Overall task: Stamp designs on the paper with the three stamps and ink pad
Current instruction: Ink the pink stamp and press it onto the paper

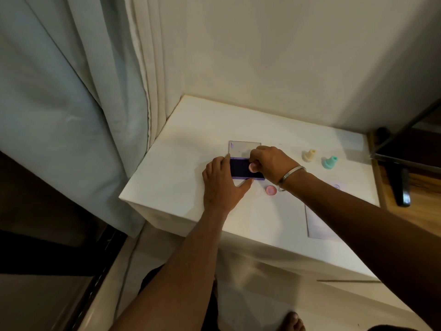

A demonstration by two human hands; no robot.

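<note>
1. The ink pad (241, 168) lies open near the middle of the white table (167, 187), its dark purple surface facing up and its clear lid (243, 149) flat on the table just behind it
2. The left hand (220, 185) rests on the pad's left end, fingers fairly straight, thumb stretched along the pad's near edge
3. The right hand (272, 163) has its fingers curled round a pink stamp (251, 167), whose round end sits on the ink surface; a metal bangle (292, 174) circles that wrist
4. A pink cap (271, 190) lies on the table just in front of the pad's right end
5. A cream stamp (309, 156) and a teal stamp (329, 162) stand upright side by side, to the right of the pad and apart from it
6. The paper (319, 223) lies at the table's near right, partly covered by the right forearm, with a purple spiral print (337, 186) showing at its far end
</note>
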